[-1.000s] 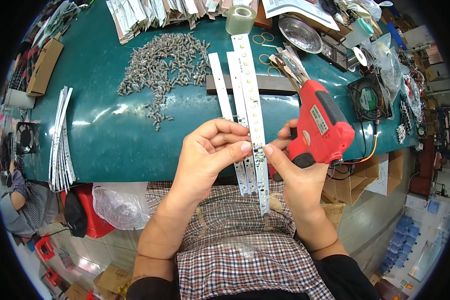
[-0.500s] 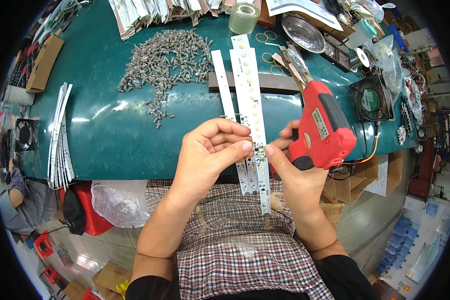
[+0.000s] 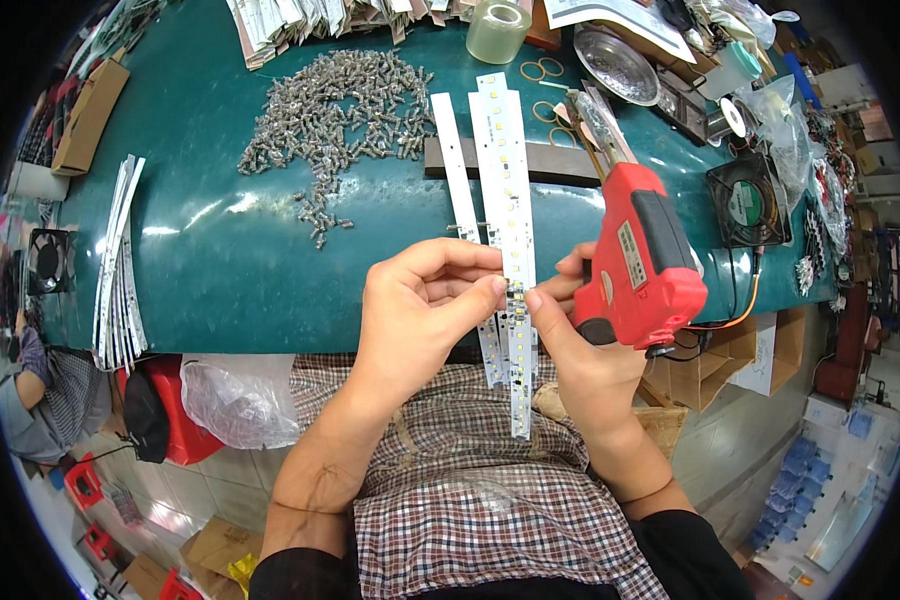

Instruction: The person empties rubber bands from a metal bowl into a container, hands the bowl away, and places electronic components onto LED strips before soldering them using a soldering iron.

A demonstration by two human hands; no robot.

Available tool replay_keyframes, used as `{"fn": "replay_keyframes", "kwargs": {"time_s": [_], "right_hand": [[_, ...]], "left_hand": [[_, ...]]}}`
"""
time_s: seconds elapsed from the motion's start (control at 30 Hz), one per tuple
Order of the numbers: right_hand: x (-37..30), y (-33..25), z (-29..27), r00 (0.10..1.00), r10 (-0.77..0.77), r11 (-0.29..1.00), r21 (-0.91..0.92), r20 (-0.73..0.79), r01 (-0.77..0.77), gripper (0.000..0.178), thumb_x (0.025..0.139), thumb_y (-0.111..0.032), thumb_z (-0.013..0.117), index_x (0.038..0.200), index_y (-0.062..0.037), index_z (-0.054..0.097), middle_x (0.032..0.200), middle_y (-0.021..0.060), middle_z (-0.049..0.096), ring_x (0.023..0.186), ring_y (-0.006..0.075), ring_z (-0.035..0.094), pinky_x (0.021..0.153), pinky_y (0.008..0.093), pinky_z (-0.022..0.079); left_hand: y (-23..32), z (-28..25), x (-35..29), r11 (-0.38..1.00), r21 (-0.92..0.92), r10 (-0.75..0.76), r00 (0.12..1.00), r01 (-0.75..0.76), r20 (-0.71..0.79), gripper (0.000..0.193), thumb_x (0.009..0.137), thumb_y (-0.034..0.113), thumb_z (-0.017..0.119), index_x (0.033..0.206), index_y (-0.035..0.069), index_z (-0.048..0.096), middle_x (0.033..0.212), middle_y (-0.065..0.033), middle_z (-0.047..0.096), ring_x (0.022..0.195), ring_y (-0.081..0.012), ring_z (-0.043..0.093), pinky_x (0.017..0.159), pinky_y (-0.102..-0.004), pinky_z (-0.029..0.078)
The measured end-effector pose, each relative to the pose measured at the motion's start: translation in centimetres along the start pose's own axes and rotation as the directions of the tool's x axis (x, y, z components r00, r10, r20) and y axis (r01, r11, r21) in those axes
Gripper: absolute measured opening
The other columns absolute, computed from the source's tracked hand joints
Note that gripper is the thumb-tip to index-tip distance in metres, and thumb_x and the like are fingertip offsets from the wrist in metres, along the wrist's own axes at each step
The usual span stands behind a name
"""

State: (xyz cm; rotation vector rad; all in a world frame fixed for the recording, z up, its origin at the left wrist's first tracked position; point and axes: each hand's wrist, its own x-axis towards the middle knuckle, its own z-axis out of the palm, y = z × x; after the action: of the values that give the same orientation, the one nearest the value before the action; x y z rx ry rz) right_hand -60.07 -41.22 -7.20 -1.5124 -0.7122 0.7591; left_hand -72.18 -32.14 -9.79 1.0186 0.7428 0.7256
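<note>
"Where is the light strip (image 3: 515, 235)?"

"Upright in the scene, its near end over the checked apron (image 3: 490, 480) and its far end over the green table (image 3: 250, 290). Other strips lie partly behind it, and a white one (image 3: 453, 150) is just left, across a dark bar (image 3: 560, 165)."

"And the grip?"

"The right hand (image 3: 595, 350) pinches the strip's right edge, thumb in front. The left hand (image 3: 425, 310) has thumb and fingers curled at the left edge; I can't tell whether they grasp the strip or something small against it."

"What about that red gun-shaped tool (image 3: 645, 265)?"

"It's against the right hand, its tip pointing far. How the other fingers hold it is hidden."

"Anything further out?"

"A heap of small metal parts (image 3: 345, 115) far left, a roll of tape (image 3: 498, 30) far beyond the strips, and a black fan (image 3: 748, 205) to the right."
</note>
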Motion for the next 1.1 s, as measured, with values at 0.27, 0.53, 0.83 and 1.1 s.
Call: {"fn": "replay_keyframes", "kwargs": {"time_s": [0.27, 0.53, 0.83, 1.1], "right_hand": [[1.2, 2.2, -0.4, 0.975, -0.221, 0.927, -0.311, 0.003, 0.211, 0.051, 0.077, 0.001, 0.076, 0.119, 0.0011, 0.046, 0.103, 0.0092, 0.055, 0.085, 0.0166, 0.061, 0.069, 0.0284, 0.05], [2.4, 4.2, 2.1, 0.897, -0.402, 0.553, -0.732, 0.185, 0.399, 0.068, 0.059, -0.007, 0.084, 0.116, -0.0021, 0.048, 0.108, 0.017, 0.05, 0.085, 0.038, 0.06, 0.068, 0.0442, 0.051], [3.3, 4.8, -0.3, 0.92, -0.375, 0.478, -0.826, 0.117, 0.3, 0.064, 0.062, -0.007, 0.082, 0.116, -0.0049, 0.047, 0.106, 0.0152, 0.05, 0.084, 0.0384, 0.06, 0.067, 0.0453, 0.05], [3.1, 3.3, -2.4, 0.889, -0.443, 0.538, -0.76, 0.113, 0.365, 0.057, 0.062, -0.001, 0.084, 0.108, -0.0015, 0.051, 0.093, 0.0136, 0.052, 0.084, 0.0327, 0.056, 0.073, 0.0375, 0.046]], "left_hand": [[0.5, -3.1, 1.3, 0.994, 0.106, -0.005, 0.992, 0.018, -0.123, 0.017, 0.085, -0.001, 0.066, 0.102, -0.005, 0.065, 0.089, -0.0095, 0.07, 0.074, -0.0108, 0.066, 0.066, -0.0215, 0.055], [0.3, -5.7, 2.3, 0.964, 0.249, -0.035, 0.97, 0.097, -0.241, 0.018, 0.086, 0.004, 0.067, 0.102, -0.004, 0.066, 0.088, -0.0075, 0.07, 0.073, -0.0103, 0.066, 0.066, -0.021, 0.053], [-0.6, -4.0, 3.7, 0.955, 0.268, -0.075, 0.98, 0.124, -0.187, 0.018, 0.086, 0.003, 0.065, 0.102, -0.005, 0.067, 0.086, -0.0076, 0.07, 0.075, -0.0102, 0.067, 0.065, -0.0207, 0.053], [-1.7, -2.9, 4.6, 0.856, 0.514, 0.047, 0.983, 0.052, -0.178, 0.021, 0.084, 0.004, 0.067, 0.103, -0.006, 0.067, 0.086, -0.0085, 0.07, 0.073, -0.0111, 0.067, 0.067, -0.0218, 0.053]]}}
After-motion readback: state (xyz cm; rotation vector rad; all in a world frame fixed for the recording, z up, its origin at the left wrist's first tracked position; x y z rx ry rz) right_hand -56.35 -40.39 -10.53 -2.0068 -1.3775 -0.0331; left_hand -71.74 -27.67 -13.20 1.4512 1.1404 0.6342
